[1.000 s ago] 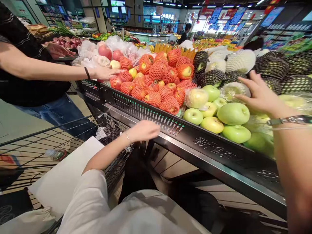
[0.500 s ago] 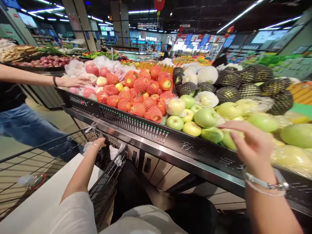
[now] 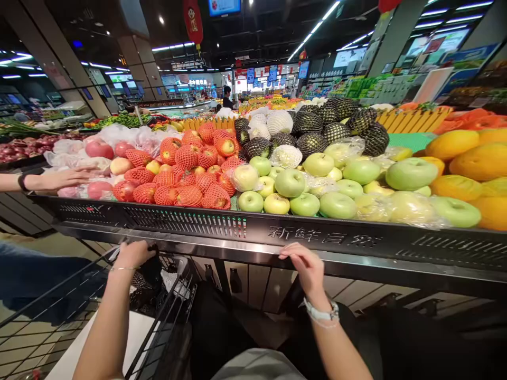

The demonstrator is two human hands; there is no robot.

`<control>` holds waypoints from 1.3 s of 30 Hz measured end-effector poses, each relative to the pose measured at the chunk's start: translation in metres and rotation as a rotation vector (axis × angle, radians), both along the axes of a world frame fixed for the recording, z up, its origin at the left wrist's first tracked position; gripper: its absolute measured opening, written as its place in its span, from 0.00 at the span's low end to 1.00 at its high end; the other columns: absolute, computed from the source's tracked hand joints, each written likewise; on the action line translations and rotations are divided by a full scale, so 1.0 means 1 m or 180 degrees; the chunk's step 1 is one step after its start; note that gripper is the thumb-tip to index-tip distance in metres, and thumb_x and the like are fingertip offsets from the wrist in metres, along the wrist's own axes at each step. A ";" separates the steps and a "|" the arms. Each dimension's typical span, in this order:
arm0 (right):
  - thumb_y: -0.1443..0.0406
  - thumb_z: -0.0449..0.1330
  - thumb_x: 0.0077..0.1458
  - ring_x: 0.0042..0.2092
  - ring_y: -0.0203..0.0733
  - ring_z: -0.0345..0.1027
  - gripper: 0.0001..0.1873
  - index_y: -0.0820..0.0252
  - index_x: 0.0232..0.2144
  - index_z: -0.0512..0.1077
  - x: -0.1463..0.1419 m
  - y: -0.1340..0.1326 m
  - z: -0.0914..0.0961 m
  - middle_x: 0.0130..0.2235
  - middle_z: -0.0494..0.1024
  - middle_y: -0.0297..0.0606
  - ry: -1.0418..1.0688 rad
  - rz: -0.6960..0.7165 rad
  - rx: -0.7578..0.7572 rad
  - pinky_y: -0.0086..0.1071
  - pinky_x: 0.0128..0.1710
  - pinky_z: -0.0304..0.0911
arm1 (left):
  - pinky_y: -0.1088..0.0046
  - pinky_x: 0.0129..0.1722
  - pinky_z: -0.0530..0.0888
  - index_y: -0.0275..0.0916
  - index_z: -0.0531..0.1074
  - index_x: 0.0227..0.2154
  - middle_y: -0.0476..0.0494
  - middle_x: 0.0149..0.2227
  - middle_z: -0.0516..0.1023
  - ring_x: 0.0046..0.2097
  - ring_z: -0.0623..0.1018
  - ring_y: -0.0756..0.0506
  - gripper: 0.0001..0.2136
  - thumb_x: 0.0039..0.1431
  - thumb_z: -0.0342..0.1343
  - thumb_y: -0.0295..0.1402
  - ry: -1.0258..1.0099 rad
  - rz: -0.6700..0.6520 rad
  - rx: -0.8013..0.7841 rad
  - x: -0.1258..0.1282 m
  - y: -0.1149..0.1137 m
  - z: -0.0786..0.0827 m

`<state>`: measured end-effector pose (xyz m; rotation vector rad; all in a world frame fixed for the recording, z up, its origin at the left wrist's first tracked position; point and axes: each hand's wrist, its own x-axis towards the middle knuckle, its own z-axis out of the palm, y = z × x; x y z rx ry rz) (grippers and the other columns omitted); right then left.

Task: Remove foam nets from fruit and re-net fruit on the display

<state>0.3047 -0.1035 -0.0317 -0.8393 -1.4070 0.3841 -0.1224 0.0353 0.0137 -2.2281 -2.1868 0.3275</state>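
My left hand reaches down into the front corner of a wire shopping cart. Its fingers curl over a dark netted item lying there. My right hand hovers at the steel front edge of the fruit stand, fingers loosely bent and apart, holding nothing. Just above it on the stand lie green apples. To their left is a pile of red apples in orange foam nets.
Another person's hand rests on bagged red apples at the stand's left end. Dark netted fruits are heaped behind the green apples. Large yellow-orange fruits lie at the right. A white sheet lies in the cart.
My right hand has dropped from the green apples to the stand's front edge, holding nothing. My left hand has gone deeper into the cart corner. The view has tilted up and swung right.
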 end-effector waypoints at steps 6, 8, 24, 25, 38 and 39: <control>0.64 0.56 0.60 0.41 0.40 0.74 0.09 0.53 0.40 0.76 -0.058 -0.005 -0.021 0.39 0.79 0.38 0.0245 0.0902 -0.1019 0.34 0.42 0.70 | 0.75 0.30 0.67 0.39 0.68 0.26 0.49 0.25 0.74 0.27 0.73 0.48 0.13 0.59 0.49 0.42 -0.1674 -0.1304 0.1777 0.076 -0.065 0.051; 0.64 0.55 0.61 0.47 0.41 0.73 0.13 0.51 0.46 0.74 -0.070 -0.007 -0.020 0.46 0.77 0.39 0.0252 0.1148 -0.1070 0.36 0.48 0.70 | 0.77 0.28 0.66 0.38 0.68 0.26 0.50 0.25 0.73 0.25 0.70 0.51 0.10 0.58 0.51 0.39 -0.2216 -0.1452 0.2136 0.096 -0.081 0.047; 0.67 0.58 0.58 0.39 0.39 0.72 0.07 0.55 0.37 0.76 -0.081 -0.016 -0.012 0.36 0.77 0.38 0.0868 0.0228 -0.0542 0.31 0.39 0.70 | 0.69 0.45 0.71 0.39 0.68 0.25 0.44 0.30 0.76 0.38 0.74 0.45 0.08 0.58 0.49 0.33 -0.2430 -0.3410 0.0448 0.126 -0.100 0.013; 0.67 0.58 0.58 0.39 0.39 0.72 0.07 0.55 0.36 0.76 -0.080 -0.016 -0.012 0.36 0.77 0.38 0.0795 0.0180 -0.0496 0.31 0.39 0.70 | 0.69 0.48 0.70 0.39 0.66 0.23 0.45 0.29 0.75 0.37 0.73 0.45 0.08 0.58 0.50 0.32 -0.2308 -0.3562 0.0392 0.127 -0.101 0.013; 0.70 0.64 0.45 0.27 0.35 0.72 0.05 0.58 0.28 0.74 -0.071 -0.010 -0.025 0.26 0.77 0.33 0.0883 0.0498 -0.1055 0.24 0.25 0.68 | 0.61 0.47 0.69 0.40 0.63 0.20 0.45 0.26 0.74 0.36 0.73 0.44 0.09 0.55 0.50 0.30 -0.1773 -0.4147 0.0391 0.142 -0.111 0.015; 0.70 0.65 0.43 0.26 0.35 0.72 0.06 0.58 0.28 0.74 -0.071 -0.009 -0.029 0.26 0.77 0.33 0.0941 0.0633 -0.1171 0.24 0.26 0.69 | 0.62 0.46 0.69 0.40 0.64 0.21 0.43 0.27 0.74 0.37 0.73 0.43 0.09 0.55 0.49 0.31 -0.1845 -0.4183 0.0382 0.142 -0.111 0.015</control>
